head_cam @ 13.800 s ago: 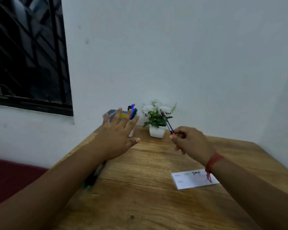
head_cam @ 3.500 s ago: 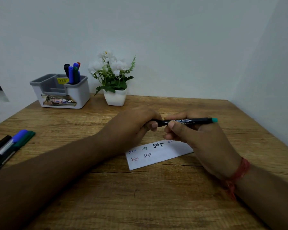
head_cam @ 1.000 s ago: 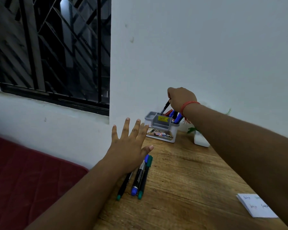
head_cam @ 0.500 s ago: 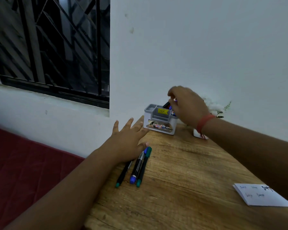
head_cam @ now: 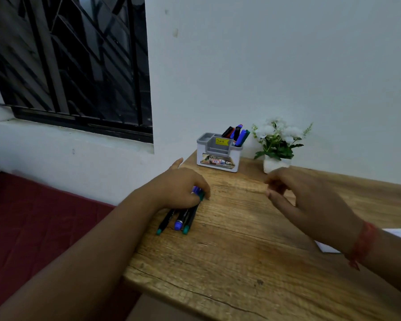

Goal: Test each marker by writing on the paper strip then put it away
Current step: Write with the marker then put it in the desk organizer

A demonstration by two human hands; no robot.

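Observation:
Three markers [head_cam: 180, 220] lie side by side near the wooden table's left edge, one with a blue end between two with green ends. My left hand [head_cam: 178, 188] rests on their far ends, fingers curled down around them. My right hand [head_cam: 310, 202] hovers over the middle of the table with nothing in it and its fingers loosely apart. At the back, against the wall, a grey-and-white organizer [head_cam: 218, 158] holds several markers [head_cam: 237, 135] upright. The white paper strip [head_cam: 328, 249] lies at the right, mostly hidden behind my right wrist.
A small white pot of white flowers [head_cam: 277, 147] stands just right of the organizer. The table's left edge [head_cam: 137, 256] drops off to a dark red surface [head_cam: 33, 228]. A barred window fills the upper left, with white wall behind the table.
My right hand has let go of the marker in the organizer and drawn back toward me, empty. My left hand has come down and curled onto the three lying markers.

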